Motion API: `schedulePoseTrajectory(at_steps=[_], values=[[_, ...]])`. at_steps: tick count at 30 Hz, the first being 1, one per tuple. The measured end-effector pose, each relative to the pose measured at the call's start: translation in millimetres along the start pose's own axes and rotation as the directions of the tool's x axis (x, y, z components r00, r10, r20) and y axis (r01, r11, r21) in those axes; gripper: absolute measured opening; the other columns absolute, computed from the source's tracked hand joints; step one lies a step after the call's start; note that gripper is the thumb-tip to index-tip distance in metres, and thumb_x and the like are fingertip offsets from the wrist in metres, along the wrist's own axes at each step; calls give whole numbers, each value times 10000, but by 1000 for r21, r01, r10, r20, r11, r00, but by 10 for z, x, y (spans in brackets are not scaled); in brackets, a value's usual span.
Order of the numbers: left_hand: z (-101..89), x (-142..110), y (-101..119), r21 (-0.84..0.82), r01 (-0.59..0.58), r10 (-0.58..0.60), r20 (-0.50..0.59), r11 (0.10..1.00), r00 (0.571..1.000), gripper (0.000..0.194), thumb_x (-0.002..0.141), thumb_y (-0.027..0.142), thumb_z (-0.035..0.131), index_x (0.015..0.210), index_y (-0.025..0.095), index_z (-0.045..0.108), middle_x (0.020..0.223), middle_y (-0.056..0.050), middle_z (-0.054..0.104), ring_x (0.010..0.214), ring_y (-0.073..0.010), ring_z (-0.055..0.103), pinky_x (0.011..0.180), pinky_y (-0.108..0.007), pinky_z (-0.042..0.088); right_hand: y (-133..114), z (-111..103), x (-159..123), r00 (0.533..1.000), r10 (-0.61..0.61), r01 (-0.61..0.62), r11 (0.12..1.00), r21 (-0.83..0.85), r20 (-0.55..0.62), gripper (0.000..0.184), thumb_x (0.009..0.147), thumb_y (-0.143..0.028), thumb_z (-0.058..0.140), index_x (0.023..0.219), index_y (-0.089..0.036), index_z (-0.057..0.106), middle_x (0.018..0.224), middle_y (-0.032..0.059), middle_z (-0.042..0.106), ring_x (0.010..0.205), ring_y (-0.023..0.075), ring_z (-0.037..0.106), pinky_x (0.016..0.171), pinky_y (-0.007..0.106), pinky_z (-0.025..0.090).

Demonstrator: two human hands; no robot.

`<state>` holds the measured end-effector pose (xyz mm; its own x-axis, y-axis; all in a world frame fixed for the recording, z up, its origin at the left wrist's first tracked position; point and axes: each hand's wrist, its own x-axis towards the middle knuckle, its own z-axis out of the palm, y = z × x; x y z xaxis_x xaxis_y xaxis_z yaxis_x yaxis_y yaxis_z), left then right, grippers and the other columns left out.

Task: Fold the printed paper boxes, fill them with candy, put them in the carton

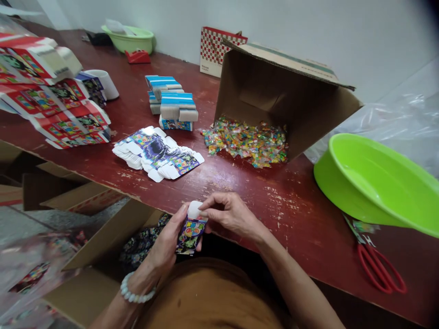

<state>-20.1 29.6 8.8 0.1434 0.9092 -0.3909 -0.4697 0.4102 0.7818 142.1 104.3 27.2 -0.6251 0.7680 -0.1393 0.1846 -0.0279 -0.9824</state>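
A small purple printed carton sits upright in my left hand, whose fingers wrap its side just below the table edge. My right hand pinches the carton's white top flap from the right. A fanned stack of flat purple cartons lies on the red table just beyond my hands. Farther back, a heap of colourful wrapped candies spills from a cardboard box lying on its side.
Stacks of blue-striped cartons and red printed cartons sit at left. A green basin and red scissors are at right. An open cardboard box holding folded cartons stands below the table at my left.
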Motion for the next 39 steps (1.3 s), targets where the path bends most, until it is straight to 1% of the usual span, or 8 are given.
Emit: schedulePoseTrajectory(at_steps=[4,7,12,17,21,27,34,39], values=[[39,15,-11,88,-49,52,-34,995,998,390,828,444,644,1118,193,576,676,8,677,449,-135,590,419,-221,461,120,149,57,985,140,-114,968,224,-105,346,676,-247,819,941,-181,607,817,-10,608,549,82,542,433,192,453],[52,10,-2,103,-70,71,-11,992,997,447,791,386,668,1176,197,544,678,6,681,480,-157,613,414,-232,482,172,182,58,983,184,-176,878,446,26,567,619,-249,866,1094,-214,558,932,10,630,641,102,572,424,166,453],[63,-27,30,-44,-81,81,0,996,997,388,813,336,608,1162,192,513,734,-26,689,566,-182,644,427,-254,520,270,130,-21,982,127,-191,662,725,142,534,718,-432,817,1150,-204,601,1010,43,643,681,96,591,568,217,539],[98,-7,-20,-36,-116,115,-19,993,993,373,837,349,609,1158,195,500,710,-9,672,570,-183,653,429,-247,520,289,167,-47,991,123,-124,766,631,45,545,667,-289,855,1154,-232,616,1009,17,664,629,69,578,547,178,495],[137,25,-29,-9,-119,118,-72,993,990,437,811,382,695,1158,205,496,773,2,677,517,-155,634,408,-243,519,206,185,-56,992,31,15,931,365,-120,265,749,-331,781,962,-198,695,1021,46,662,625,81,558,501,188,468],[160,5,103,-213,126,-126,14,969,992,500,912,566,516,1259,211,456,657,-7,657,427,-175,616,393,-273,506,139,134,-166,955,-262,258,965,-50,-141,212,922,-355,612,894,-200,753,875,48,705,742,133,642,743,294,524],[159,45,40,-175,89,-87,18,981,996,668,887,636,504,1331,138,551,689,-62,706,403,-164,625,383,-241,478,78,169,-60,992,81,-38,918,394,-94,220,754,-327,760,707,-146,644,858,41,724,474,55,537,433,194,438],[165,46,92,-146,100,-108,-48,984,993,606,878,560,567,1291,120,624,774,-95,745,421,-164,630,375,-255,499,20,171,-90,995,51,-4,886,463,-88,264,750,-376,775,716,-145,653,986,65,732,570,78,607,483,205,496]])
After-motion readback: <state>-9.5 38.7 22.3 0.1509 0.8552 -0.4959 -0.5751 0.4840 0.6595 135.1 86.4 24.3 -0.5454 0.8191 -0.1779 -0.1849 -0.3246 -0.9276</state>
